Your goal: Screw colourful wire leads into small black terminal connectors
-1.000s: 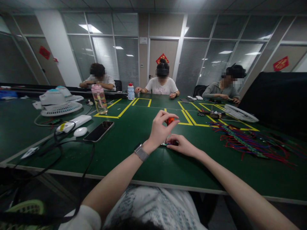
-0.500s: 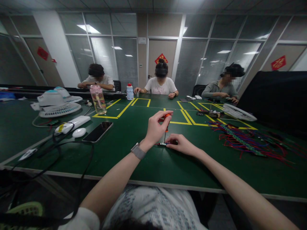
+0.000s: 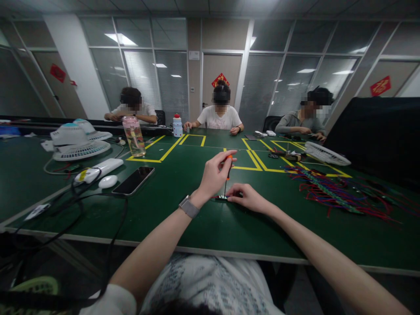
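Note:
My left hand [image 3: 215, 175] is closed round the orange-and-black handle of a screwdriver [image 3: 229, 175]. The screwdriver stands nearly upright, its thin shaft reaching down to a small circuit board [image 3: 222, 198] on the green table. Thumb and fingers of my right hand [image 3: 246, 197] pinch the board's right end, where a bit of blue shows. The fingers hide part of that end. Short red and dark wires appear at the board's left side. Whether the screwdriver tip sits in a screw is too small to tell.
On the left are a phone [image 3: 134, 180], a white oval case [image 3: 108, 181], a black cable [image 3: 126, 214], a drink bottle [image 3: 134, 138] and white fans [image 3: 82, 146]. Wired circuit boards [image 3: 331, 190] lie right, near a black screen [image 3: 377, 140]. Several people sit opposite.
My left fingers have shifted slightly on the orange handle. The screwdriver, the circuit board and my right hand stay almost where they were.

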{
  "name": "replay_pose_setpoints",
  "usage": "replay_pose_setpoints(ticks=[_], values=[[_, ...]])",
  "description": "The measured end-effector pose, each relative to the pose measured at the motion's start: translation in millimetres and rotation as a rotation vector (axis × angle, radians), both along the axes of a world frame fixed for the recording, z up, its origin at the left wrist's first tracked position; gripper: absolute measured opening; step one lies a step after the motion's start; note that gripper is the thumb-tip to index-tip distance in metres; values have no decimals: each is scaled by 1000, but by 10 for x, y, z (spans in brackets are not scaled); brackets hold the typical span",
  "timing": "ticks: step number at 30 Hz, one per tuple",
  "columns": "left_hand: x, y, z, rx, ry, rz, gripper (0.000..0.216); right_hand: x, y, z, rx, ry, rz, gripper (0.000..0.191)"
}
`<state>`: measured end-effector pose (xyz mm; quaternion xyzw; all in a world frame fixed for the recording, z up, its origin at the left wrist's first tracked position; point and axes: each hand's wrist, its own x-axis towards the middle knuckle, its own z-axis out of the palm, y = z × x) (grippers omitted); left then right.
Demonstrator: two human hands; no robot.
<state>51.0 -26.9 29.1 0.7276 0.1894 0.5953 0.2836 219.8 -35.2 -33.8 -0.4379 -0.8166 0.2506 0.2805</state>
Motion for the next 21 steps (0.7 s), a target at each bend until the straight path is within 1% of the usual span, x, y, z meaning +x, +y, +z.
replay_pose_setpoints(ticks=[2, 7, 9, 11, 13, 16, 18, 21], values=[[0, 10, -12, 19, 3, 42, 23, -5, -1, 0, -1, -6, -6, 14], [-28, -4, 8, 133, 39, 257, 14, -6, 5, -4, 11, 1, -7, 12], [-39, -15, 25, 148, 56, 293, 15, -1, 11, -11, 12, 10, -1, 12], [-42, -15, 27, 134, 68, 254, 22, 6, 22, -19, 4, 19, 0, 14], [-35, -5, 11, 89, 57, 147, 29, 15, 35, -26, -15, 24, -2, 16], [-14, 12, -25, 10, 19, 4, 30, 32, 53, -21, -48, 19, -2, 20], [-1, 12, -37, -7, 7, -25, 30, 44, 59, -4, -62, 5, 9, 23], [8, -1, -31, 0, 0, -26, 29, 56, 54, 29, -68, -13, 35, 23]])
